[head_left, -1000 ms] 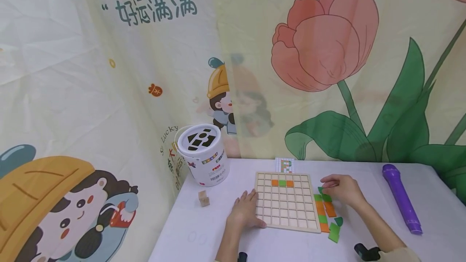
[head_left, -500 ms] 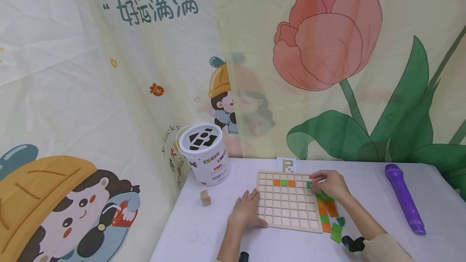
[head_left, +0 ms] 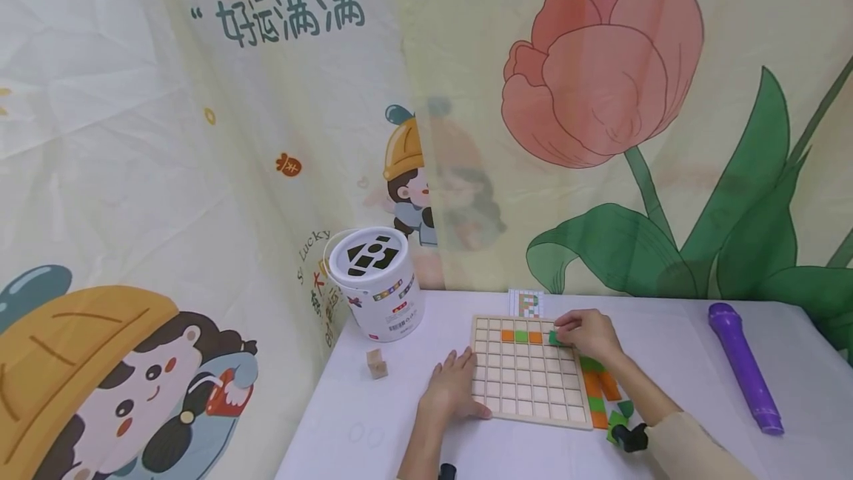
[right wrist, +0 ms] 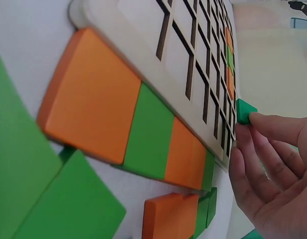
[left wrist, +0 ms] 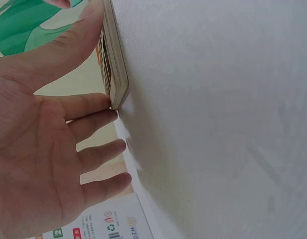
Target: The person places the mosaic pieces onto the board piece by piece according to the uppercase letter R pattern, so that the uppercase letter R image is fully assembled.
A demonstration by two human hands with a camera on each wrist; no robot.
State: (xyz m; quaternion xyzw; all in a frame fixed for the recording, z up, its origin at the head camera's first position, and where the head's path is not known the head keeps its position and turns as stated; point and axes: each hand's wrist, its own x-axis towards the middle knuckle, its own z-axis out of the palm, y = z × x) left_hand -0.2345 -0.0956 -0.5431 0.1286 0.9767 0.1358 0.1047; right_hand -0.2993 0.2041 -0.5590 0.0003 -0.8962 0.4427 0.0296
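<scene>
Currently R hand (head_left: 591, 335) is clamped on a dk green piece (right wrist: 246, 110), held btwn thumb & finger; remaining fingers are bent loosely below, per R wrist cam. In head view that piece is at the far R part of the gridded board (head_left: 526, 391), just R of 3 set pcs (head_left: 522, 336) in a line: orange, green, orange. Can't tell if it touches the board or hangs just above.

L hand (head_left: 448, 391) lies at the board's L edge, fingers straight & spread apart; thumb is at the near L corner. L wrist cam shows thumb & fingertips against the board's side.

Along the board's R edge is a row of loose pcs (head_left: 593, 384), orange & green alternating, w/ a short 2nd row (head_left: 609, 385) beside it. Nearer: dk green pc (head_left: 625, 407) & lt green pcs (head_left: 613, 428), the latter partly hidden by black wrist gear (head_left: 629, 437).

Card w/ coloured grid pattern (head_left: 529, 304) is just past the board's far edge. White bucket (head_left: 380, 295) w/ shape cut-outs on its lid is at the table's far L, 2 wood cubes (head_left: 376, 364) nearer. Purple mic-shaped item (head_left: 745, 369) lies far R on the white table (head_left: 373, 443). Behind: curtain w/ big pink tulip (head_left: 603, 72).
</scene>
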